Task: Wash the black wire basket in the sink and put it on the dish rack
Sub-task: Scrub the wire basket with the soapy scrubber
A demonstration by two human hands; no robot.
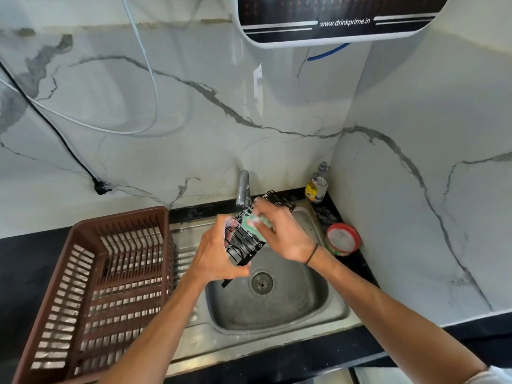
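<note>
- The left hand (214, 252) grips the black wire basket (245, 242) by its lower end, fingers curled round the wires, and holds it tilted above the bowl of the sink (277, 309).
- The right hand (279, 231) pinches a green scrub pad (256, 221) and presses it against the upper part of the basket; pale foam shows on the pad and on the nearby wires.
- The far end of the basket rises past the right hand's fingers and sits just beside the spout of the tap (243, 189).
- A thin black band (311, 254) circles the right wrist.
- Directly below the grip lies the round drain (261, 282) in the sink's floor.
- To the left of the grip, on the ribbed draining board, stands the brown plastic dish rack (91, 295), with nothing seen in it.
- To the right of the grip, on the dark counter (22, 275), sits a round red tub (343, 239) of pale cleaning paste.
- Beyond that tub, in the corner, stands a small clear bottle (318, 187) with a yellow label.
- Far above the grip hangs a water purifier (332, 18) on the marbled wall, with a blue tube (328, 53) beneath it.
- Well to the left, a black plug (101, 187) dangles against the wall, and a white cable (144, 65) loops above it.
</note>
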